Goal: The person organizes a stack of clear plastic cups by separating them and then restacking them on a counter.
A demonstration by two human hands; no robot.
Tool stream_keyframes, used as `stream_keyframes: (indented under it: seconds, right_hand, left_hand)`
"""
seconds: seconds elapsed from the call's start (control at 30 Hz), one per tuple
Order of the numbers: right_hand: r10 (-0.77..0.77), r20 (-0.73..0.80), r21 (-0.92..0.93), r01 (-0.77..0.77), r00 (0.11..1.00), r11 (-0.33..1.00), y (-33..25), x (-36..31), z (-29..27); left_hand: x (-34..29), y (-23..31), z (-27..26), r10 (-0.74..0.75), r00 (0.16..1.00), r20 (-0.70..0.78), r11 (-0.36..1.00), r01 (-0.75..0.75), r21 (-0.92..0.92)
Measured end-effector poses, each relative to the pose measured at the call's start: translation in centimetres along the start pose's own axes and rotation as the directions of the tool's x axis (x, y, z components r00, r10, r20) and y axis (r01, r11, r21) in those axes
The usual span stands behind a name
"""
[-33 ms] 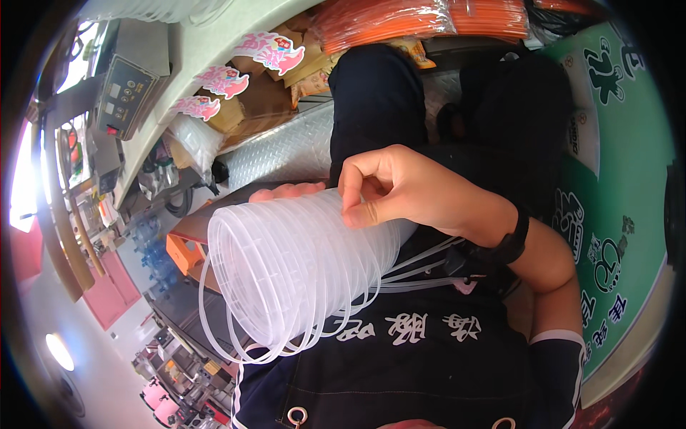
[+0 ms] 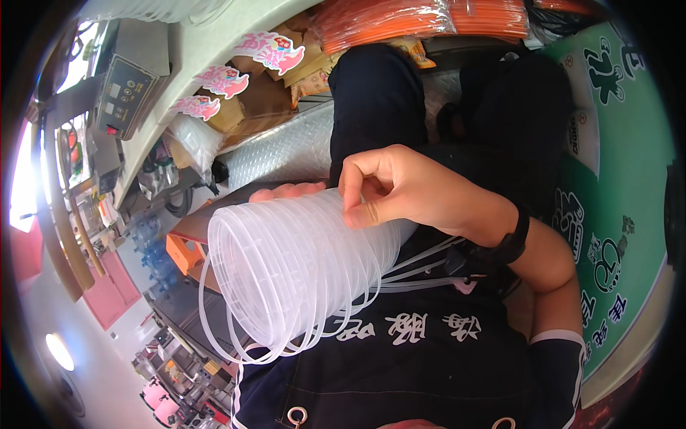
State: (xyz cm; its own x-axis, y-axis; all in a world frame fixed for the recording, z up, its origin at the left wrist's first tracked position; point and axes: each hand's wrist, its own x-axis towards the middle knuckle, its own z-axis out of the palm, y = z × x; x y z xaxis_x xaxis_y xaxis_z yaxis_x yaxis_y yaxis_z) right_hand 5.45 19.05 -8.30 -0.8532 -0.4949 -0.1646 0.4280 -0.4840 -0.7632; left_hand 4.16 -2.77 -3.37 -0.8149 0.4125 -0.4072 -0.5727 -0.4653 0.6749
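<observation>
A stack of clear plastic buckets (image 2: 286, 250) with thin white handles lies tilted in front of my chest, open mouths pointing left. Several loop handles hang below the rims, and more trail to the right of the stack. The fingers of my left hand (image 2: 289, 191) curl over the far side of the stack; the rest of that hand is hidden behind it. My right hand (image 2: 389, 187) has thumb and forefinger bent together in a pinch against the upper rims. Exactly which rim or handle lies between those fingertips cannot be made out. A black band (image 2: 511, 239) circles my right wrist.
Beyond the stack are my legs in dark trousers (image 2: 375, 100). A pale counter (image 2: 207, 61) runs along the left, carrying a machine with a control panel (image 2: 125, 93). Orange bundles in clear wrap (image 2: 386, 25) lie at the far side. A green printed panel (image 2: 629, 179) stands right.
</observation>
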Motion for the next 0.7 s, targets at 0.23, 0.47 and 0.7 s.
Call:
stream_keyframes:
  seconds: [0.23,0.47,0.7]
  right_hand:
    - [0.030,0.050,0.004,-0.031,0.998,1.000,-0.33,-0.14,-0.43]
    - [0.022,-0.026,0.035,-0.021,0.999,0.999,0.02,-0.54,-0.20]
    - [-0.174,-0.080,-0.067,0.169,0.981,0.983,0.12,-0.28,0.50]
  left_hand:
    - [0.13,0.22,0.18,0.000,1.000,-0.008,1.000,0.000,0.006]
    - [-0.11,0.30,0.42,-0.002,1.000,-0.028,1.000,0.002,0.014]
    - [-0.34,0.51,0.73,0.000,0.999,-0.041,1.000,0.001,0.020]
